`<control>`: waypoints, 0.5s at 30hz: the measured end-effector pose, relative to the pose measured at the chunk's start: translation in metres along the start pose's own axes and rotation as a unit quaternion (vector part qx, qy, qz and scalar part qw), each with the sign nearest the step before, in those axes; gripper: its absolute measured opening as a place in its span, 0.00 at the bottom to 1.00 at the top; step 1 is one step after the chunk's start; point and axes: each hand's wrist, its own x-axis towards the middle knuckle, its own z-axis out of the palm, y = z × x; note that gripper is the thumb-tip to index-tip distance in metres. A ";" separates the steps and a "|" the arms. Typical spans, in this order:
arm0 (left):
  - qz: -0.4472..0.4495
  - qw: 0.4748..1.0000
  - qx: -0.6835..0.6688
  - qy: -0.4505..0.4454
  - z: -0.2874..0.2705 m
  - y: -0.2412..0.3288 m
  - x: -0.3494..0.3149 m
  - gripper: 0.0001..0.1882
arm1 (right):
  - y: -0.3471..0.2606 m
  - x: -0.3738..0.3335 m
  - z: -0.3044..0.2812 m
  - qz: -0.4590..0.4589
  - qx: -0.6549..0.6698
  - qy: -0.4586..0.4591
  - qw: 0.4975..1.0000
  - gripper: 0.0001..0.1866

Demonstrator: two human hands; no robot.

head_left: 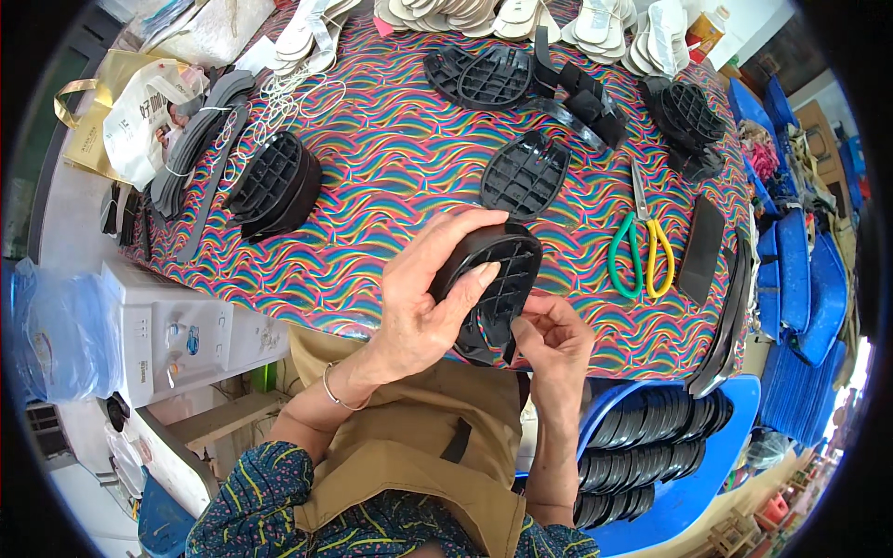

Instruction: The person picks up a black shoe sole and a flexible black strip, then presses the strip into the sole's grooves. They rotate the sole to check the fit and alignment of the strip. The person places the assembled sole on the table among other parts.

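A black shoe heel (507,265) with a ribbed, hollow underside is tilted above the near edge of the table. My left hand (423,298) wraps it from the left, thumb pressed on the ribbed side and fingers round the outer wall. At its lower end, my right hand (551,339) pinches what looks like the end of a black strip along the rim; the fingertips partly cover it. Another black heel piece (526,175) lies ribbed side up just beyond. To the right of my hands rest scissors (642,242) with one green and one yellow handle.
A stack of heels (276,186) stands at left, near bundled dark strips (200,139) and loose white string (293,102). More heel pieces (493,76) and pale insoles (595,28) line the far side. Beside the table's right end, a blue bin (739,437) holds rows of black pieces.
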 end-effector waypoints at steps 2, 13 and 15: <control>0.014 1.000 0.020 0.009 0.000 0.001 -0.001 0.19 | 0.005 0.002 0.005 -0.026 0.014 0.029 0.999 0.05; 0.007 0.997 -0.024 0.076 -0.005 -0.001 0.004 0.19 | -0.012 0.009 -0.001 -0.002 -0.022 0.000 1.000 0.11; 0.020 0.995 -0.014 0.094 -0.006 -0.002 0.005 0.19 | -0.012 0.004 0.001 0.003 -0.047 -0.036 0.998 0.11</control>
